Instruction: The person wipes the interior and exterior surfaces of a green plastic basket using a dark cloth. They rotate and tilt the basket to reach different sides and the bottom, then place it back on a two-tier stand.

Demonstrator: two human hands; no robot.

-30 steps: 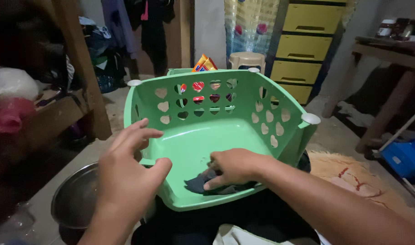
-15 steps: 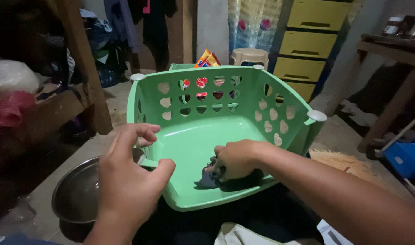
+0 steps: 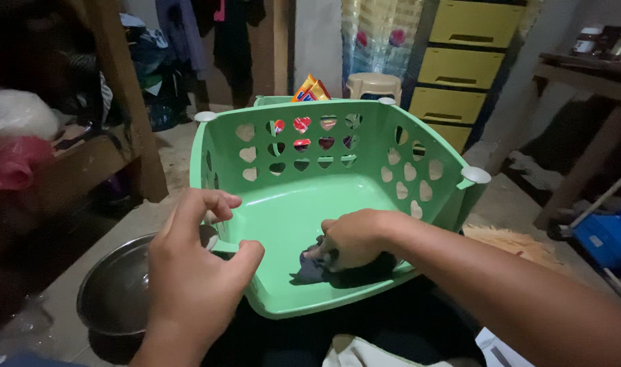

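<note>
A green plastic laundry basket (image 3: 310, 136) with heart-shaped holes lies tipped toward me. Inside it, near the front rim, sits a small dark grey cloth (image 3: 310, 270). My right hand (image 3: 355, 238) is curled shut on that cloth. At the basket's front left corner my left hand (image 3: 191, 261) has thumb and fingers pinching the rim.
A metal bowl (image 3: 110, 292) stands on the floor at left. Wooden furniture and bags fill the left side. Behind the basket are a beige stool (image 3: 371, 85), yellow drawers (image 3: 460, 61) and an orange packet (image 3: 309, 88). A wooden table (image 3: 589, 75) and a blue box (image 3: 609, 234) are at right.
My right hand went from flat on the cloth to a fist bunching it up. My left hand closed its fingers onto the basket rim.
</note>
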